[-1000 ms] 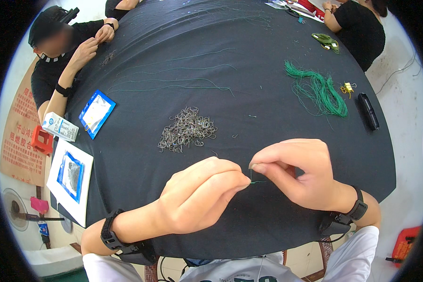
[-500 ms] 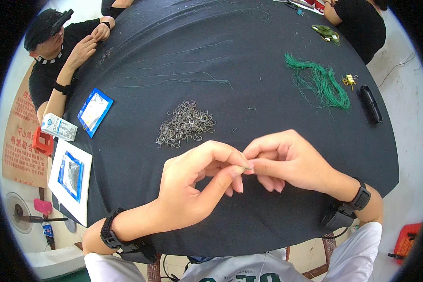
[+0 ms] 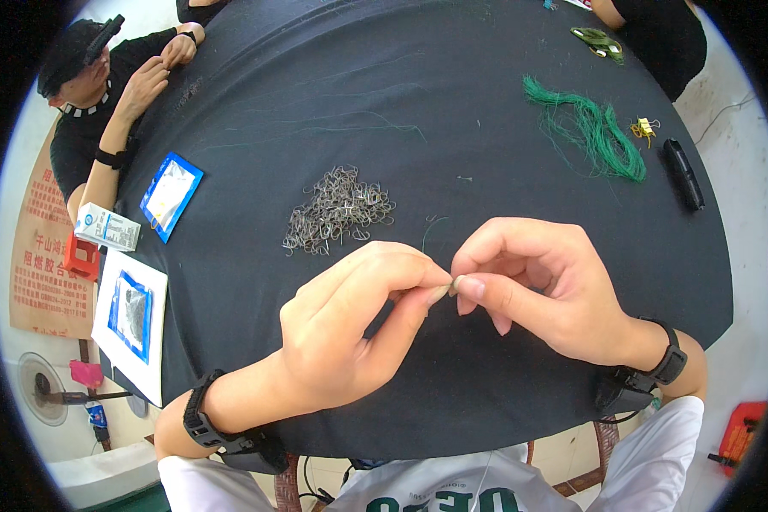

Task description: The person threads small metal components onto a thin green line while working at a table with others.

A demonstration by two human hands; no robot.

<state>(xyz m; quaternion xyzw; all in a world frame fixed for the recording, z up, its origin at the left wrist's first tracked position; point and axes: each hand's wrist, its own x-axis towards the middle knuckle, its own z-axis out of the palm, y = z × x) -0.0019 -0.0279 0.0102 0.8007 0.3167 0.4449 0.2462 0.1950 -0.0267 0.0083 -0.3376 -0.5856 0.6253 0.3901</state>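
My left hand (image 3: 350,316) and my right hand (image 3: 546,286) meet at their fingertips over the near middle of the table. Thumb and index finger are pinched on each. A short piece of thin green thread (image 3: 426,235) curves up from behind my left fingers. Whatever else sits in the two pinches is too small and covered to make out. Just beyond my left hand lies a heap of small grey metal hooks (image 3: 337,212). One loose hook (image 3: 432,218) lies to its right, beside the thread.
A bundle of green thread (image 3: 602,136), a yellow binder clip (image 3: 645,128) and a black case (image 3: 683,175) lie at right. Several loose threads stretch beyond the heap. At left are a blue packet (image 3: 171,196), a small carton (image 3: 107,227) and a white board (image 3: 155,341). A co-worker (image 3: 85,102) sits far left.
My right hand has turned and shifted slightly up and right, its thumb now pressed at the left fingertips. A green thread end has come into sight above my left fingers. The view has tilted slightly.
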